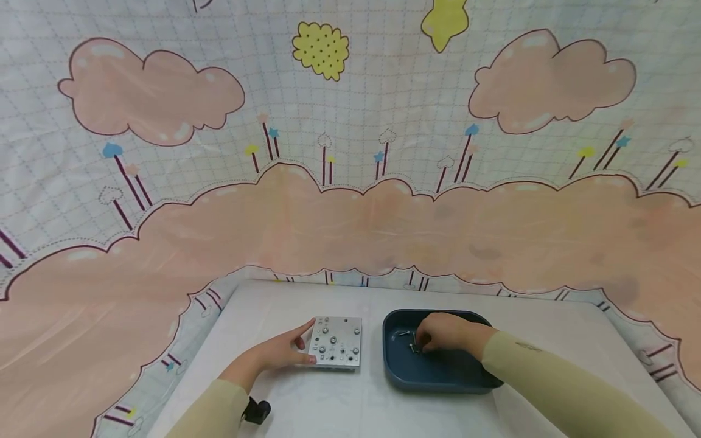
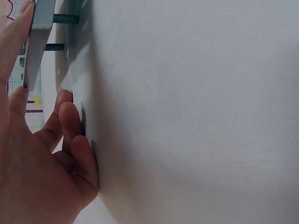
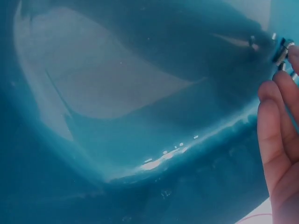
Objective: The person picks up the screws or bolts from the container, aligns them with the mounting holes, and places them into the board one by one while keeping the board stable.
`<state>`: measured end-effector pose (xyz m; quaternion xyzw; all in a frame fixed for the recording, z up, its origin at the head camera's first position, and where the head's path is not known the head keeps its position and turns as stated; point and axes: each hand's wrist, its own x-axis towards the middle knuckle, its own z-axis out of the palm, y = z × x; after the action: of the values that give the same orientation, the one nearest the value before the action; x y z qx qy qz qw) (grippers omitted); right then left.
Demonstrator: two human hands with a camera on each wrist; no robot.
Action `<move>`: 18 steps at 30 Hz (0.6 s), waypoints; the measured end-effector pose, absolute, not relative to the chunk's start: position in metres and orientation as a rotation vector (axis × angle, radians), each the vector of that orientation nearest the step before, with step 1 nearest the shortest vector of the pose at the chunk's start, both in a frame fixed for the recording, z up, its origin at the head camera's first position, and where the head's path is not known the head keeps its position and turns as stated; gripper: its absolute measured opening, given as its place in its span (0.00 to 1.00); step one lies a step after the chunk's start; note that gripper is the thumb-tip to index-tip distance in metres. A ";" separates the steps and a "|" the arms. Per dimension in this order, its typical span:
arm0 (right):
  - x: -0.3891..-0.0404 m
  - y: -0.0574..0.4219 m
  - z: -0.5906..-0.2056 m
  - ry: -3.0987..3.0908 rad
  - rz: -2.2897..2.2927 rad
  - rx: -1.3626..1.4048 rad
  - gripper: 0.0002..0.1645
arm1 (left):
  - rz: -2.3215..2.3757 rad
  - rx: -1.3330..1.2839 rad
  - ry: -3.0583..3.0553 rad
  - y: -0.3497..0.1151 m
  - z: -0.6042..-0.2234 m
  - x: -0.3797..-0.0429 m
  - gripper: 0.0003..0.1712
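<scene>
A square silver metal plate (image 1: 342, 340), dotted with holes and several bolt heads, lies left of centre on the table. My left hand (image 1: 282, 350) holds it by the left side, index finger at the far corner and thumb at the near one. The left wrist view shows threaded bolt ends (image 2: 66, 18) sticking out under the plate, while the other fingers (image 2: 70, 121) curl by the table. Inside a dark blue tray (image 1: 438, 384), my right hand (image 1: 443, 331) has curled fingers and pinches a small bolt (image 3: 282, 51). More loose bolts (image 1: 404, 333) lie beside its fingertips.
A small black object (image 1: 256, 411) sits by the left wrist, near the table's front. White cloth covers the table (image 1: 306, 407). Behind it hangs a patterned curtain (image 1: 356, 231) with clouds and stars. The tray's raised walls surround the right hand.
</scene>
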<state>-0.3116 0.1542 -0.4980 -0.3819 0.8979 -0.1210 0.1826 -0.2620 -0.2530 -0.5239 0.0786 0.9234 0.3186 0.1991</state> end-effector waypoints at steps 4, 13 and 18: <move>-0.313 0.151 -0.502 2.540 -0.287 -1.110 0.04 | 0.895 0.209 2.578 -0.252 -0.523 -0.262 0.58; -0.308 0.148 -0.505 2.552 -0.247 -1.089 0.03 | 0.897 0.212 2.579 -0.252 -0.525 -0.261 0.58; -0.308 0.147 -0.504 2.562 -0.213 -1.084 0.03 | 0.896 0.208 2.580 -0.252 -0.524 -0.261 0.58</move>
<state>-0.3084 0.1465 -0.5043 -0.3826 0.9041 -0.0752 0.1746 -0.2614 -0.2524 -0.5239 0.0742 0.9229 0.3206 0.1997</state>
